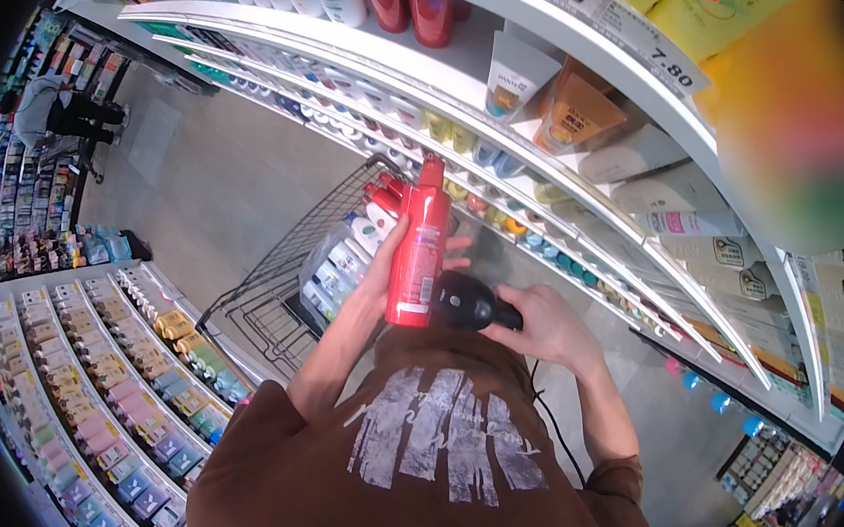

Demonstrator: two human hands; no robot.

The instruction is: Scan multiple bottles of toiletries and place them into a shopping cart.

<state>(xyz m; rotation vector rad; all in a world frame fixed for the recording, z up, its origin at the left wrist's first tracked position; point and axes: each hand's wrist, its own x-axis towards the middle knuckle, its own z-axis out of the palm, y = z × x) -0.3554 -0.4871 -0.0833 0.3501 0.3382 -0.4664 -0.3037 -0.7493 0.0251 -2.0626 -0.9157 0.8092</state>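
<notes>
A red pump bottle (418, 252) stands upright in my left hand (383, 264), its printed back with a barcode turned up to the camera. Close beside its lower right side is a black handheld barcode scanner (470, 303), gripped by my right hand (548, 323). A black cable (554, 426) hangs by my right forearm. Beyond my left hand a wire shopping cart (262, 287) holds more red bottles (385, 194), white bottles (371, 227) and a plastic-wrapped pack of bottles (330, 278).
Shelves of bottles and tubes (517, 80) with price tags curve along the top and right. A blurred, colourful object (810, 124) looms at upper right. Racks of small packages (102, 386) fill the lower left. A person (51, 111) stands in the aisle at far left.
</notes>
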